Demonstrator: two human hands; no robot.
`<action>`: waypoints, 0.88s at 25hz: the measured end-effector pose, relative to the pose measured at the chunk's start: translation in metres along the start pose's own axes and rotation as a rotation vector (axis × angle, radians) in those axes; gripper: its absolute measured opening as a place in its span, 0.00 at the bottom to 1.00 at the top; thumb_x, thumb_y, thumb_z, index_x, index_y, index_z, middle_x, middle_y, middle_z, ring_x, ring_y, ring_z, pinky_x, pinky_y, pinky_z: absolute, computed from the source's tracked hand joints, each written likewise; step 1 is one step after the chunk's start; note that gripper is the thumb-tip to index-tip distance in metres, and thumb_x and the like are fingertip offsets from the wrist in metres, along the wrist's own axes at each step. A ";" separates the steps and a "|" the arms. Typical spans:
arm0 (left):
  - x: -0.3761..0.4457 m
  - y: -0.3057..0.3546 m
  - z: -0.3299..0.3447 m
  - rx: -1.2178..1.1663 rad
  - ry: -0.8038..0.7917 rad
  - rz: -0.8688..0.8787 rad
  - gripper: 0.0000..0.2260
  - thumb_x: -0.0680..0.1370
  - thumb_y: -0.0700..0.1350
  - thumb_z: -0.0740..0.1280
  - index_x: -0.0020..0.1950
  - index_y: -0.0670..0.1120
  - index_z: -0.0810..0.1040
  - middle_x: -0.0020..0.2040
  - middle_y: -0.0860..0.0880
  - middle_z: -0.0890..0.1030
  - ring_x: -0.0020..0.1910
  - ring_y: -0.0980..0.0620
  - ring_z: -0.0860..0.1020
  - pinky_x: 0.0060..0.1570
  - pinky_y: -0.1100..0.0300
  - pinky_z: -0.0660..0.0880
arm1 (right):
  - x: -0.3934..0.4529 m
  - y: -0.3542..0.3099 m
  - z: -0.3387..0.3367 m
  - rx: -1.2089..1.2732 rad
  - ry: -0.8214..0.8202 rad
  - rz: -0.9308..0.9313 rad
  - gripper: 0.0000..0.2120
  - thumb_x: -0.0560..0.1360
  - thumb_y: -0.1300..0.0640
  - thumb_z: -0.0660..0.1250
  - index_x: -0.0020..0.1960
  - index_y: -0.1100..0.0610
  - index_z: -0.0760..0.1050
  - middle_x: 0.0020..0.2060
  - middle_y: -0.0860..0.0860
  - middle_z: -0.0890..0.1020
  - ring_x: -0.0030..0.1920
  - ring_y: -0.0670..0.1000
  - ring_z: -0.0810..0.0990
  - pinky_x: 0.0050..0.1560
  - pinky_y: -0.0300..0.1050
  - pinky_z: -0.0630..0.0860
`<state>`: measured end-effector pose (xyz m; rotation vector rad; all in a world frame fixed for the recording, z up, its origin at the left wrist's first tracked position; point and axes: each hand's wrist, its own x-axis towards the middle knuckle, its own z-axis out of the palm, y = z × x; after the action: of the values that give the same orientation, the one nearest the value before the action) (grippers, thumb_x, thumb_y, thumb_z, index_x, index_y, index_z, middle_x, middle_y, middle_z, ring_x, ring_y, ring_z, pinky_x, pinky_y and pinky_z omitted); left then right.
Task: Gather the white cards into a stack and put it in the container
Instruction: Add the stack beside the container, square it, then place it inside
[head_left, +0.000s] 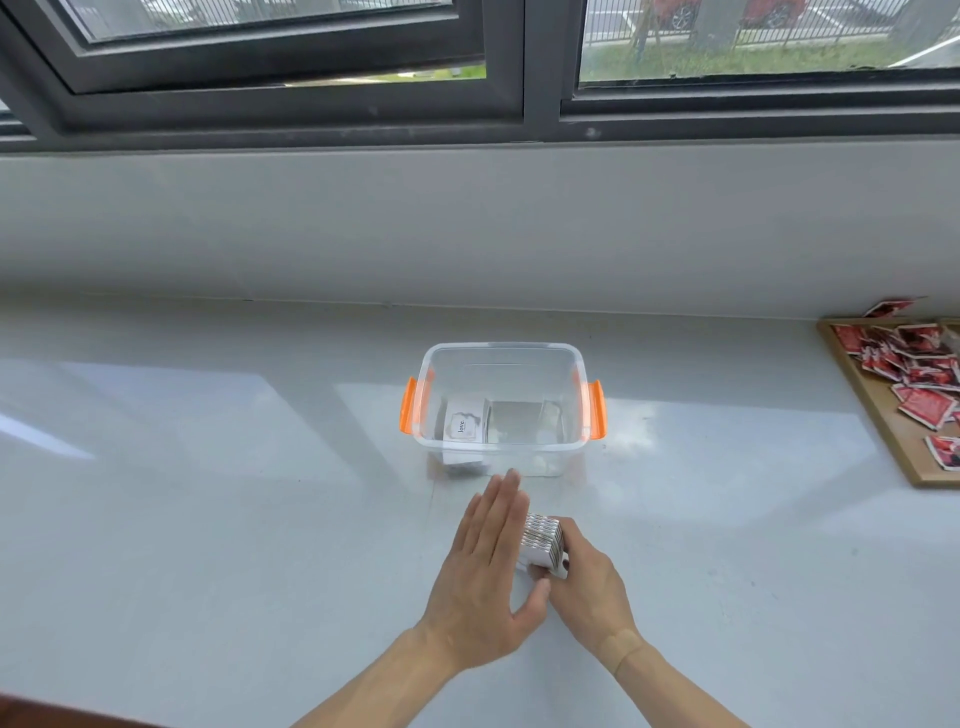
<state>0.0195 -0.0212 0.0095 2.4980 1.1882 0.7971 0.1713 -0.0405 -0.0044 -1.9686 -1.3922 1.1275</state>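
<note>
A thick stack of white cards (543, 543) stands on edge on the pale counter, just in front of the container. My right hand (587, 582) grips the stack from its right side. My left hand (483, 577) is flat with straight fingers, pressed against the stack's left side. The clear plastic container (503, 349) with orange latches sits beyond the hands. Inside it lie white cards (464, 427), one reading "love", beside a grey card pile.
A wooden tray (883, 415) holding several red cards sits at the right edge of the counter. A grey wall ledge and a dark-framed window run along the back.
</note>
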 end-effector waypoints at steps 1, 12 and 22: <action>-0.004 0.001 0.002 0.008 0.011 0.008 0.42 0.74 0.49 0.68 0.79 0.42 0.45 0.79 0.38 0.53 0.78 0.39 0.52 0.77 0.47 0.51 | 0.000 0.001 0.000 0.003 -0.005 0.001 0.16 0.69 0.54 0.68 0.52 0.39 0.68 0.39 0.40 0.82 0.41 0.46 0.80 0.41 0.49 0.78; -0.006 0.001 0.007 0.140 -0.274 -0.005 0.37 0.77 0.54 0.61 0.79 0.44 0.48 0.81 0.46 0.46 0.79 0.48 0.47 0.75 0.47 0.49 | 0.001 0.002 -0.001 0.020 -0.019 -0.018 0.18 0.69 0.54 0.68 0.47 0.33 0.65 0.36 0.41 0.81 0.37 0.44 0.78 0.37 0.46 0.76; -0.011 0.001 0.010 0.235 -0.391 -0.006 0.38 0.72 0.49 0.63 0.79 0.44 0.51 0.80 0.47 0.53 0.79 0.49 0.50 0.72 0.46 0.53 | -0.008 0.014 0.002 0.035 0.043 -0.073 0.18 0.71 0.49 0.70 0.55 0.36 0.68 0.50 0.35 0.79 0.51 0.40 0.76 0.50 0.45 0.76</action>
<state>0.0199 -0.0301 -0.0023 2.6646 1.1998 0.1549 0.1762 -0.0534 -0.0131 -1.8910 -1.4010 1.0638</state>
